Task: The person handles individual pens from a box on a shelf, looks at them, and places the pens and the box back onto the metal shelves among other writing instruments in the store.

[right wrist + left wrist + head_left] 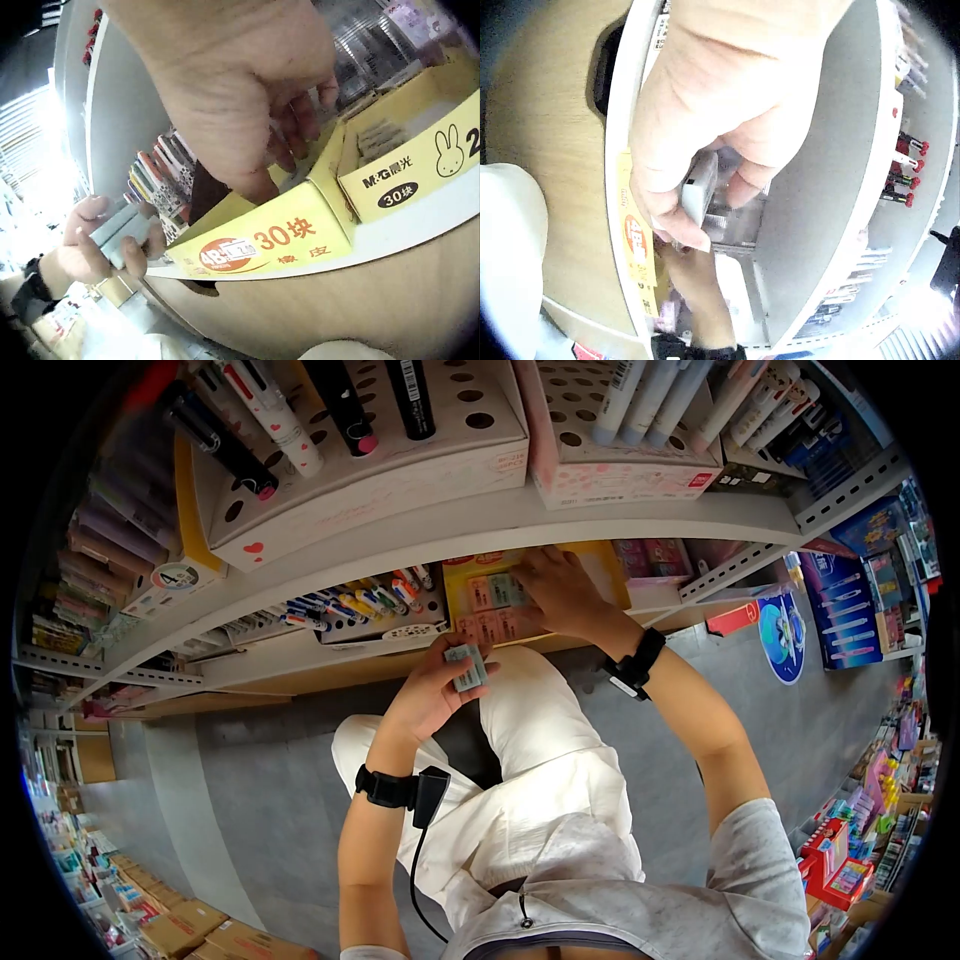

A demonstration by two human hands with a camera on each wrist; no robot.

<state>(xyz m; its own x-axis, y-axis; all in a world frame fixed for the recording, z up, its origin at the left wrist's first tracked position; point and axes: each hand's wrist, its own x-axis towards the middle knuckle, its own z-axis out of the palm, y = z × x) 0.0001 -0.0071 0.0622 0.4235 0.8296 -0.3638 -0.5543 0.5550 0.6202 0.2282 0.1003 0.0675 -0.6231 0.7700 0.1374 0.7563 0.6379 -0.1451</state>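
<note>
My left hand (pixel 425 690) grips a pair of pale blue-green erasers (pixel 124 234) between thumb and fingers, held just in front of the shelf. My right hand (pixel 565 598) reaches over a yellow eraser box (pixel 289 236) on the lower shelf. In the right wrist view its fingers (pixel 300 124) bend down inside the box's walls; I cannot tell whether they hold an eraser. Rows of pink and green erasers (pixel 490 593) lie in the box beside that hand in the head view.
A second yellow box (pixel 420 169) with a rabbit print adjoins the first. Pens (pixel 370 600) stand in a holder to the left. The upper shelf's edge (pixel 640 525) runs close over my right hand, carrying white pen boxes (pixel 400 490). My knees (pixel 540 700) are near the shelf front.
</note>
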